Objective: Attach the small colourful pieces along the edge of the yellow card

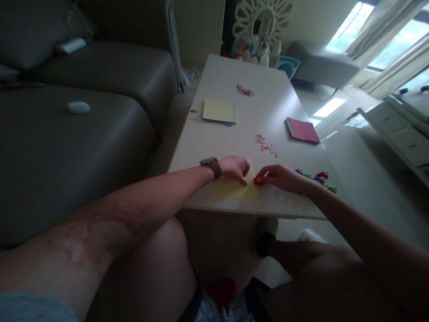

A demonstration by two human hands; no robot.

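yellow paper (236, 190) – flat at table (268, 98) near edge | our left hand (235, 168) fingertips pressed on it | our right hand (283, 177) pinches a small red piece (257, 181) – perhaps a clip – at its right edge

**A home living room**

A dark leather sofa (83, 116) stands beside a low white table (234, 89). Curtained windows (385, 40), an ornate white mirror (261, 22) against the wall and a white drawer unit (398, 134) mark it as domestic.
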